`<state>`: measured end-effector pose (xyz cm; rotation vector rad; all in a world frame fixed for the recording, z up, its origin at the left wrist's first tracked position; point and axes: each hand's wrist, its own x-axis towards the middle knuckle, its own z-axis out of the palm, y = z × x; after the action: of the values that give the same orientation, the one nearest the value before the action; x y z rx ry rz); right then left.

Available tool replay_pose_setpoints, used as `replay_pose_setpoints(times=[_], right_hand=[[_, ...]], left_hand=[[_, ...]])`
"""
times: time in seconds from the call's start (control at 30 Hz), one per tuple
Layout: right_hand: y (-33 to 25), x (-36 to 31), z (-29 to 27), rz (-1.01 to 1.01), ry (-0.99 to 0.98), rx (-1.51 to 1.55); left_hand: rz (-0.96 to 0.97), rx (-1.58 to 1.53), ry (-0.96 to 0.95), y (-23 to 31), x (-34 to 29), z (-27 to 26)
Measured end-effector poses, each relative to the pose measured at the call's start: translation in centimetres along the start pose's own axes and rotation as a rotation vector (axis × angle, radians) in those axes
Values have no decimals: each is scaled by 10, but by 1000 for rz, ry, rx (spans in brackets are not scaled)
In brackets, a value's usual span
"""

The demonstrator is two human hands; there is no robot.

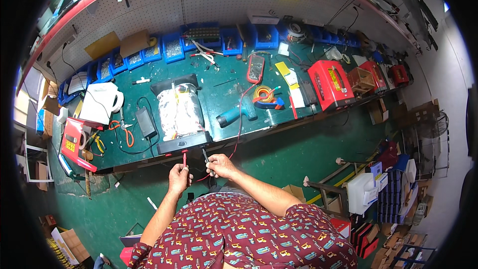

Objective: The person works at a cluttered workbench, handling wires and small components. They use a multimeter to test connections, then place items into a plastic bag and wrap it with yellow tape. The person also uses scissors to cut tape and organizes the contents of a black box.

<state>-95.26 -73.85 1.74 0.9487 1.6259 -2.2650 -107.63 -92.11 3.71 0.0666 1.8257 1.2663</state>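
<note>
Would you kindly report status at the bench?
Left hand on red probe. Right hand on black probe. Both at battery pack. Nothing between.

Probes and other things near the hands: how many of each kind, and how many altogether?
Red test probe, in the left hand: 1
Black test probe, in the right hand: 1
Foil-wrapped battery pack: 1
Red multimeter: 1
Teal cordless drill: 1
Total: 5

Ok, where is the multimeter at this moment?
In the head view, the red multimeter lies on the green workbench, right of centre towards the back, behind the teal cordless drill and in front of the blue bins.
</note>
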Motion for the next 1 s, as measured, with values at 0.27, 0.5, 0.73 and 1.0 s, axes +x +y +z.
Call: replay_pose_setpoints(times=[0.27, 0.5, 0.73, 1.0], right_hand=[[2, 1, 1, -5, -5, -1], [1, 2, 3, 3, 23, 0], [-8, -4, 3, 19, 55, -55], [-10, -5, 4, 10, 51, -92]], left_hand=[[3, -1, -4, 1, -1, 1], [60, 51, 10, 3, -3, 2], [5, 23, 19, 3, -1, 1], [10, 32, 15, 5, -4, 2]])
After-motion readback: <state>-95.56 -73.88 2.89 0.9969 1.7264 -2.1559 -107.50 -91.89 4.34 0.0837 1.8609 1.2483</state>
